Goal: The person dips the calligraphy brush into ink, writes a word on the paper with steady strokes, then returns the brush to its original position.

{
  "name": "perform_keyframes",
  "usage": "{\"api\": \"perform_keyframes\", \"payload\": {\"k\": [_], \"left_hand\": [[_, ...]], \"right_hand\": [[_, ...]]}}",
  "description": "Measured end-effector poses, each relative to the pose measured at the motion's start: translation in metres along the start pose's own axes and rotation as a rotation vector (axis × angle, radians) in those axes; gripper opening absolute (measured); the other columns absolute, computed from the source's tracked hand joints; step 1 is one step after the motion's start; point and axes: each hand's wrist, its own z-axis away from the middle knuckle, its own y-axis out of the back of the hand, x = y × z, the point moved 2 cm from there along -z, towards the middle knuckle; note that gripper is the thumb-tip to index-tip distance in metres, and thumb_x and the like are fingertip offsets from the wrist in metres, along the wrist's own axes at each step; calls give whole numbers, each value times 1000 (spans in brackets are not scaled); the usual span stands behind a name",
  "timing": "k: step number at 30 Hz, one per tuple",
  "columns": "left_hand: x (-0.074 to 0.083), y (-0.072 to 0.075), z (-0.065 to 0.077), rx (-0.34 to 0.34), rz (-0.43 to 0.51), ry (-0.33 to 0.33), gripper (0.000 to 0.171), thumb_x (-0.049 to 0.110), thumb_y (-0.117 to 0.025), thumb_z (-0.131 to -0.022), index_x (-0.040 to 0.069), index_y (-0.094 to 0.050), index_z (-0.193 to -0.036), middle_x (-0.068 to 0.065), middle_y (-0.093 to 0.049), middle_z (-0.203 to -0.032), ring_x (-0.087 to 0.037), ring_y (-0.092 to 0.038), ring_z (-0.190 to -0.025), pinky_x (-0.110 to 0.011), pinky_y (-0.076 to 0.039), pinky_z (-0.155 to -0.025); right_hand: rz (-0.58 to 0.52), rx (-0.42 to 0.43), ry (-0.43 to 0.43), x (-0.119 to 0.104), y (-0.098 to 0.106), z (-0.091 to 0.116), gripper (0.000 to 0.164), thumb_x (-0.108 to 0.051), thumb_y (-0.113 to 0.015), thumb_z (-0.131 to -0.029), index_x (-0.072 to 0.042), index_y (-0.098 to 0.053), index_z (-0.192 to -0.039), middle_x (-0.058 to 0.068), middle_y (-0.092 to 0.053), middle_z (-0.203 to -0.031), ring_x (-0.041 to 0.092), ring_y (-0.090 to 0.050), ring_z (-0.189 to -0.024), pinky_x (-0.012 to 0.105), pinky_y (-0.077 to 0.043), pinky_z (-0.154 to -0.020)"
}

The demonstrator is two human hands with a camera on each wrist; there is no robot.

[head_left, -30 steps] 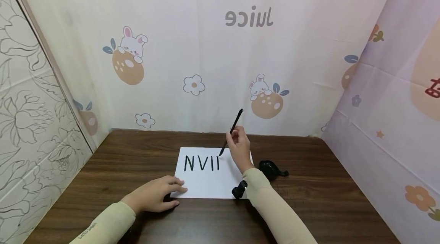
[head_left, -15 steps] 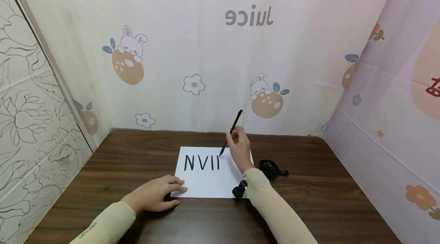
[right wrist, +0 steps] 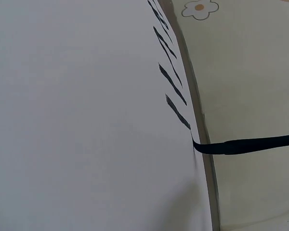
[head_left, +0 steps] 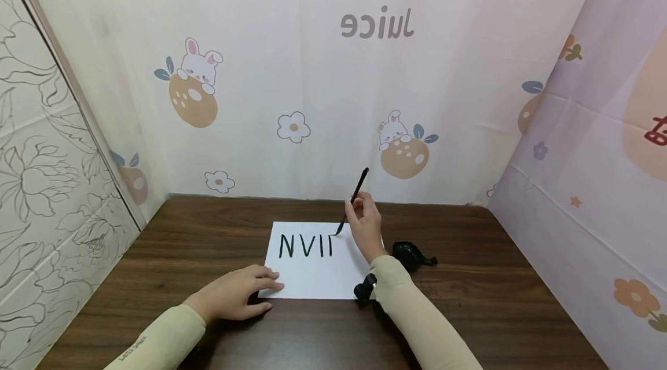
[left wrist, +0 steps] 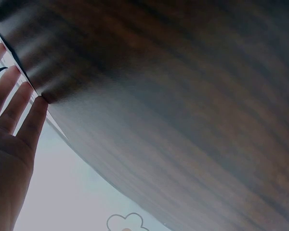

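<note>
My right hand point(head_left: 365, 225) pinches a slim black brush point(head_left: 359, 186), tilted with its top leaning right. In the right wrist view the bent tip of the brush point(right wrist: 216, 147) meets the white paper point(right wrist: 86, 115), where a thin dark line starts at the top of the last upright stroke. Bold black strokes on the paper point(head_left: 312, 280) read N, V and two uprights, the last with a short bar at its top. My left hand point(head_left: 237, 295) lies flat with spread fingers, the fingertips on the paper's lower left corner; its fingers point(left wrist: 34, 120) look straight in the left wrist view.
A rounded black object with a narrow spout-like end point(head_left: 409, 256) lies right of the paper on the dark wooden table point(head_left: 469, 300). Printed cloth point(head_left: 333, 98) hangs behind the table, with more cloth along the right side. A small black device point(head_left: 365, 288) sits at the right wrist.
The right hand and brush have shifted slightly to the right. A short black bar now runs right from the top of the last upright stroke. The left hand has stayed put.
</note>
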Motion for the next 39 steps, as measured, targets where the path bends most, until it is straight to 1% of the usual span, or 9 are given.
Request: {"api": "perform_keyframes", "payload": {"k": [6,18,26,31,39], "left_hand": [[-1,1,-1,2,-3,-9,36,29,-72,-93,17,-70,-126,-6,-64,-128,-23,-60,-118,-42,-52,-96],[-2,1,-1,-9,-3,1,36,31,-70,-94,17,-70,-127,-5,-63,-129,-22,-59,-119,-42,-52,-96],[-1,0,0,-3,2,-10,35,31,-70,-94,17,-70,-126,-6,-64,-129,-23,-60,-118,-43,-52,-96],[-2,-1,0,5,-4,-16,35,30,-70,-94,17,-70,-126,-6,-64,-129,-24,-60,-118,-43,-52,-96],[-2,-2,1,-14,4,3,36,33,-68,-95,18,-70,-127,-6,-64,-130,-23,-59,-119,-43,-52,-96]], "right_hand": [[7,17,20,-1,3,0,15,-17,-62,-101,-10,-56,-112,4,-58,-92,15,-58,-84,25,-51,-71],[12,40,65,-1,5,1,13,-14,-62,-100,-8,-56,-111,5,-57,-90,17,-56,-82,24,-50,-68],[24,38,55,-1,5,2,14,-15,-63,-100,-10,-57,-111,4,-57,-90,15,-56,-82,26,-51,-70],[29,39,65,-2,5,4,14,-14,-63,-99,-11,-57,-111,3,-56,-89,16,-56,-81,27,-50,-67],[32,21,54,-3,6,6,15,-12,-63,-99,-10,-56,-112,3,-56,-89,15,-56,-81,25,-50,-67]]}}
